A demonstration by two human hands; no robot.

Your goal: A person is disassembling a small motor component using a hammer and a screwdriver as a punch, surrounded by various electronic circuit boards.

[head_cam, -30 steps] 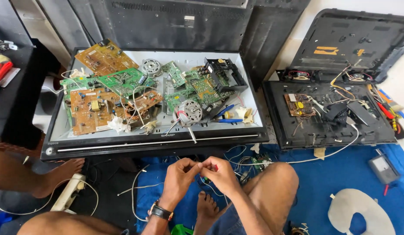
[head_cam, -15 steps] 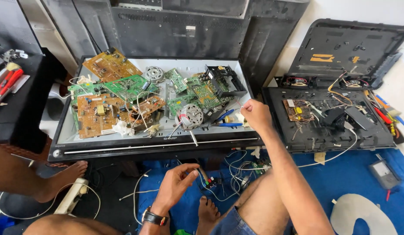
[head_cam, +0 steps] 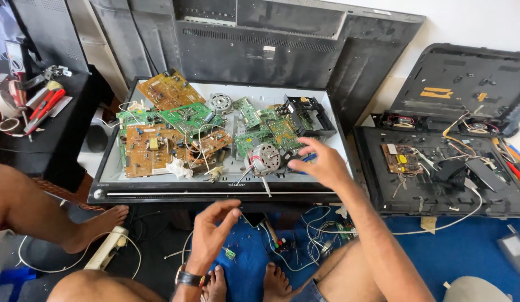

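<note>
My right hand (head_cam: 322, 163) reaches out over the front right of a flat screen panel (head_cam: 159, 193) lying on the floor, fingers spread and holding nothing. It hovers just right of a small round motor (head_cam: 263, 159) with a metal shaft. My left hand (head_cam: 211, 235) hangs lower, in front of the panel's near edge, open with the fingers loosely curled, a watch on the wrist. Several circuit boards lie on the panel: a brown board (head_cam: 150, 150), a green board (head_cam: 187, 117) and a black frame part (head_cam: 308, 114).
An opened black device (head_cam: 439, 179) with wires and a small board lies at the right. Dark back covers (head_cam: 282, 45) lean on the wall. Another person's leg (head_cam: 41, 215) is at the left, by a power strip (head_cam: 106, 253). Tools (head_cam: 41, 106) lie on a black stand. Loose wires (head_cam: 305, 240) cross the blue mat.
My hands were together over the wires in front of me. The right hand has since gone up over the panel's right side and now sits by the motor. The left hand stayed low and opened.
</note>
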